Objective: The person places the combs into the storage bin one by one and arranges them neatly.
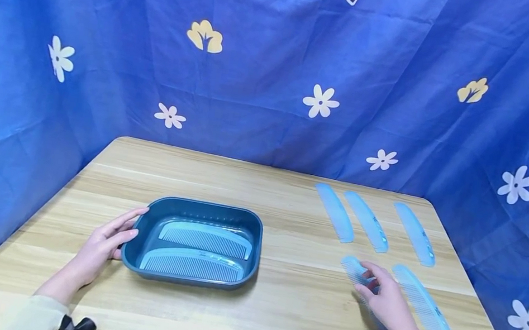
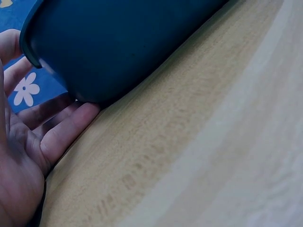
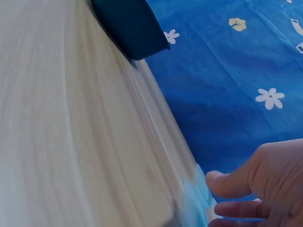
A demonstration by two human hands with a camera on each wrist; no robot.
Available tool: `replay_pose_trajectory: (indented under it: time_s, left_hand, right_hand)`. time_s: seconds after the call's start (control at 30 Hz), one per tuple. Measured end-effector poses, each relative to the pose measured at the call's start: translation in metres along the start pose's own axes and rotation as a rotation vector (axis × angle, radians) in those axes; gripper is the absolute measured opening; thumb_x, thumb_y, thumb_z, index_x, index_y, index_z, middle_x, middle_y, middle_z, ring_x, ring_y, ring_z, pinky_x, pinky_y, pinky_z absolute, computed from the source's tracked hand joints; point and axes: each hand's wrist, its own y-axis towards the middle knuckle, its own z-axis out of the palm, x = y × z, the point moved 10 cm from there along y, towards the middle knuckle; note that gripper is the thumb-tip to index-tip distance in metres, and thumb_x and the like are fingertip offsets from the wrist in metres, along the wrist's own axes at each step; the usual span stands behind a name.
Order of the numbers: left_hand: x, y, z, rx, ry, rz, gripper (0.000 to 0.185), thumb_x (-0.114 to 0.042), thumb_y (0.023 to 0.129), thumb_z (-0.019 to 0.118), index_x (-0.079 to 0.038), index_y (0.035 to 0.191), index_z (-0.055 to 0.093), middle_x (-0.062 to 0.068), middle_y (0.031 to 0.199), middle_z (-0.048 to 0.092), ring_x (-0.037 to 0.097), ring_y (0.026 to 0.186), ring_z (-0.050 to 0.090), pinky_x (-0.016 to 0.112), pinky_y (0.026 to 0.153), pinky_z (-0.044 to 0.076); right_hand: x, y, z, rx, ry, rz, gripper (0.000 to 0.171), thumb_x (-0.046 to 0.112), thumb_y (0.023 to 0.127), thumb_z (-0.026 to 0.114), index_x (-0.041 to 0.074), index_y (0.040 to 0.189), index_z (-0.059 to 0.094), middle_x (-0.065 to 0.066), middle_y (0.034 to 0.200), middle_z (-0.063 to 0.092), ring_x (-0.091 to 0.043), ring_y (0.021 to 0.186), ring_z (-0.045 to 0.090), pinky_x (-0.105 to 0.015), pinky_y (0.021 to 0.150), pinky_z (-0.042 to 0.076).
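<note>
My left hand (image 1: 97,251) is at the left side of a dark teal plastic bin (image 1: 258,243). Its fingers touch the rim and outer wall, and in the left wrist view fingertips meet the bin's lower edge. Inside the bin lie a light blue comb (image 1: 206,237) and, nearer me, a second comb (image 1: 192,265). Over on the right, my right hand (image 1: 385,300) hovers close over another blue comb (image 1: 350,266), thumb and fingers apart, covering its middle. In the right wrist view, blue comb plastic (image 3: 193,205) shows just beyond the fingertips.
Beside my right hand lies a blue comb (image 1: 428,315). Farther back on the wooden table (image 1: 283,320) are a left comb (image 1: 335,213), a middle comb (image 1: 366,221) and a right comb (image 1: 414,234). A patterned blue cloth (image 1: 257,74) surrounds the table's back and sides.
</note>
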Motion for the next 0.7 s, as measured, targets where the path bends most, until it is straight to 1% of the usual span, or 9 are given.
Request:
replay_pose_trajectory:
  time_s: [0.2, 0.27, 0.33, 0.43, 0.57, 0.7]
  left_hand:
    - [0.0, -0.001, 0.0, -0.002, 0.002, -0.003, 0.047, -0.019, 0.098, 0.047, -0.017, 0.144, 0.037, -0.001, 0.129, 0.041, 0.006, 0.1, 0.055, 0.035, 0.061, 0.055]
    - [0.0, -0.001, 0.0, -0.004, 0.008, -0.006, 0.047, -0.02, 0.098, 0.047, -0.017, 0.144, 0.037, 0.003, 0.13, 0.04, 0.005, 0.101, 0.054, 0.035, 0.061, 0.055]
    - [0.0, 0.0, 0.001, -0.003, 0.016, -0.006, 0.047, -0.02, 0.098, 0.047, -0.018, 0.144, 0.036, 0.009, 0.133, 0.038, 0.005, 0.102, 0.052, 0.035, 0.061, 0.055]
    - [0.001, 0.0, 0.0, -0.005, 0.021, -0.007, 0.047, -0.02, 0.098, 0.046, -0.018, 0.144, 0.036, 0.011, 0.134, 0.037, 0.004, 0.103, 0.051, 0.035, 0.061, 0.055]
    - [0.002, 0.001, -0.001, -0.004, 0.008, -0.007, 0.047, -0.019, 0.098, 0.046, -0.018, 0.144, 0.036, 0.004, 0.131, 0.039, 0.005, 0.102, 0.052, 0.036, 0.061, 0.055]
    - [0.004, 0.0, -0.001, -0.004, 0.003, -0.009, 0.047, -0.019, 0.098, 0.047, -0.018, 0.144, 0.036, 0.002, 0.13, 0.039, 0.006, 0.101, 0.053, 0.036, 0.061, 0.055]
  right_hand:
    - [-0.012, -0.006, -0.01, -0.004, -0.069, 0.041, 0.048, 0.004, 0.08, 0.07, -0.003, 0.124, 0.053, -0.017, 0.104, 0.059, -0.032, 0.09, 0.057, -0.046, 0.073, 0.048]
    - [-0.016, -0.008, -0.012, -0.003, -0.087, 0.053, 0.048, 0.004, 0.079, 0.071, -0.005, 0.123, 0.054, -0.02, 0.106, 0.058, -0.036, 0.092, 0.057, -0.049, 0.077, 0.047]
    - [-0.019, -0.01, -0.013, 0.003, -0.106, 0.075, 0.049, 0.004, 0.079, 0.072, -0.007, 0.123, 0.053, -0.024, 0.108, 0.057, -0.04, 0.094, 0.057, -0.051, 0.079, 0.047]
    - [-0.025, -0.013, -0.014, 0.019, -0.144, 0.109, 0.051, 0.006, 0.078, 0.073, -0.008, 0.123, 0.053, -0.026, 0.108, 0.056, -0.042, 0.094, 0.057, -0.052, 0.079, 0.047]
    - [-0.029, -0.015, -0.014, 0.04, -0.192, 0.142, 0.054, 0.009, 0.077, 0.075, -0.007, 0.123, 0.053, -0.023, 0.102, 0.056, -0.04, 0.092, 0.057, -0.052, 0.077, 0.047]
    - [-0.032, -0.017, -0.015, 0.064, -0.201, 0.179, 0.057, 0.012, 0.076, 0.076, -0.007, 0.124, 0.052, -0.023, 0.102, 0.055, -0.041, 0.092, 0.057, -0.053, 0.076, 0.046]
